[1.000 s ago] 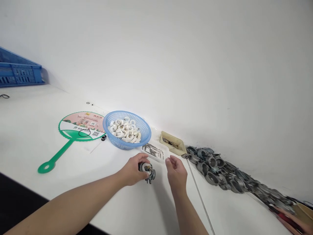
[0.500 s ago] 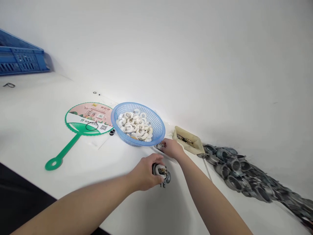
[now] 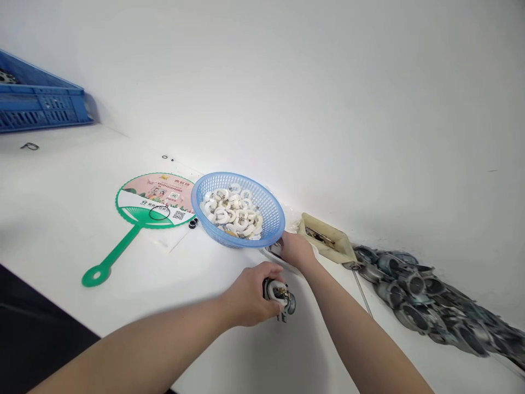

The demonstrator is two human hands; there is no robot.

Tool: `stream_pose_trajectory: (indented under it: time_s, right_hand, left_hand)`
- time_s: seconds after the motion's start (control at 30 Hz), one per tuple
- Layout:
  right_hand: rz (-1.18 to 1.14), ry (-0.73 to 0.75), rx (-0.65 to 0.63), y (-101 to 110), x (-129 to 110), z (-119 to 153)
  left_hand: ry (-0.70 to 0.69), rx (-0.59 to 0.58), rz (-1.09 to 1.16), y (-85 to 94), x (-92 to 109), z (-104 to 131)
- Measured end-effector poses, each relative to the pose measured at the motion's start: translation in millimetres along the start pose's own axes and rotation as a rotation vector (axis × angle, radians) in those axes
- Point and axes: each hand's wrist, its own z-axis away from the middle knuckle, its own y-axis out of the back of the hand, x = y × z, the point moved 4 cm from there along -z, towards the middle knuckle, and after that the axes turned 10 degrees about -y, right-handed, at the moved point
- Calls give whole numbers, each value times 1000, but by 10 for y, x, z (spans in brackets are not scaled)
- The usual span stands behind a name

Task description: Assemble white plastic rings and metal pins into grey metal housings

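Observation:
My left hand [image 3: 256, 295] grips a grey metal part [image 3: 290, 306] with a white ring and brass-coloured pieces in it, low over the white table. Further back, my right hand [image 3: 296, 250] reaches down at a white tray [image 3: 287, 265] beside the blue basket's right edge. Its fingertips are partly hidden, and I cannot make out what they touch. The blue basket [image 3: 264, 241] holds several white rings [image 3: 223, 215] with small metal bits.
A green-rimmed fan [image 3: 158, 200] lies left of the basket. To the right stand a cream box [image 3: 328, 251] with small parts and a long pile of grey metal housings [image 3: 414, 284]. A blue crate [image 3: 49, 106] is at the far left.
The whole view has shifted, so things appear slightly further right. My left hand still grips the metal part, and my right hand stays at the tray, its fingers now more hidden by the basket's rim.

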Motion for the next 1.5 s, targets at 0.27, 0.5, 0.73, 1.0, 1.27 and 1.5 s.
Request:
stream_pose_trajectory:
  time_s: [0.27, 0.5, 0.73, 1.0, 1.27, 1.5]
  right_hand:
    - [-66, -90, -3, 31, 10, 64]
    - [-325, -182, 202, 398, 266, 506]
    - [-1004, -365, 375, 307, 440, 1487]
    - [-1486, -413, 377, -160, 158, 1894]
    - [-1553, -473, 360, -158, -35, 1951]
    - [-1482, -452, 433, -155, -90, 1946]
  left_hand:
    - [-11, -1, -29, 34, 14, 48]
    - [-12, 16, -73, 35, 12, 96]
    - [-38, 60, -116, 17, 55, 130]
    - [-114, 100, -144, 10, 36, 150]
    - [-146, 117, -204, 8, 80, 152]
    - [-137, 150, -194, -6, 58, 152]
